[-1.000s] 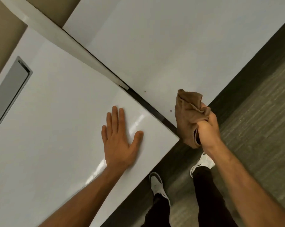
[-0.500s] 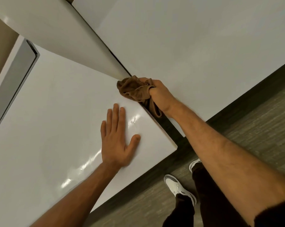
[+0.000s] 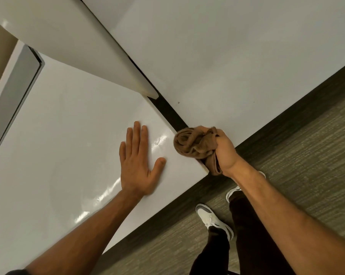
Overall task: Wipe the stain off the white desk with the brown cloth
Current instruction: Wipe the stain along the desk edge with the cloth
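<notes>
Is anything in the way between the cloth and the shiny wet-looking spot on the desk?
Nothing visible. The right hand grips the cloth at the desk edge, and the smudge lies right beside it. The left hand rests flat on the smudge's far side, not between them.
</notes>
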{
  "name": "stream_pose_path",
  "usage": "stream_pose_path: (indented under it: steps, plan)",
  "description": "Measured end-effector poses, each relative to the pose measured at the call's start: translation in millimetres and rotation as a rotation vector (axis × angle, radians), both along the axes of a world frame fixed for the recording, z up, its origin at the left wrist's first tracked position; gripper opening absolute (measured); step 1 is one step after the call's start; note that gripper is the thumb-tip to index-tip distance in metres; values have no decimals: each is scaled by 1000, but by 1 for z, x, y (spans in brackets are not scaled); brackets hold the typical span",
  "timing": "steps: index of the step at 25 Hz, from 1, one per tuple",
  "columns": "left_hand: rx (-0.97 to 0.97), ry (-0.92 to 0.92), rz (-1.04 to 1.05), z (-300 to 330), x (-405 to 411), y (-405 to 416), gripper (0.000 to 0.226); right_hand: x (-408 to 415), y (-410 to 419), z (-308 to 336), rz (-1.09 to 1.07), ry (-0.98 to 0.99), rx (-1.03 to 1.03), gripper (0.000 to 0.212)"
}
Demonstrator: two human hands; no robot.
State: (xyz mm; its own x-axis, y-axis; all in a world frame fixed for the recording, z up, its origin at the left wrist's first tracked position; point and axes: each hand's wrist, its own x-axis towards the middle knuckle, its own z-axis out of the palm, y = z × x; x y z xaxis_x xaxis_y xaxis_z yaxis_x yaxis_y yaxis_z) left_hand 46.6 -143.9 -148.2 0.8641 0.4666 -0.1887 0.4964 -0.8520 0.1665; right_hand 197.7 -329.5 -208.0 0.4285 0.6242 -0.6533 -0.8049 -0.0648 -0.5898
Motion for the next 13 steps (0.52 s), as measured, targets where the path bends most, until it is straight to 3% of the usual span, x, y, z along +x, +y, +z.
stream_pose_path:
  steps: [4,8,11,13]
  plan:
    - [12,-7,-5,2,2,-2,87,-29,-56,-8,-45,217,24,64]
    - [8,-7,-7,2,1,-1,87,-13,-70,-3,-28,130,96,34]
    - [9,-9,-9,-1,0,1,87,24,-41,9,-79,144,259,44]
    - [8,-7,-15,-2,-2,3,87,44,5,18,-90,116,260,38]
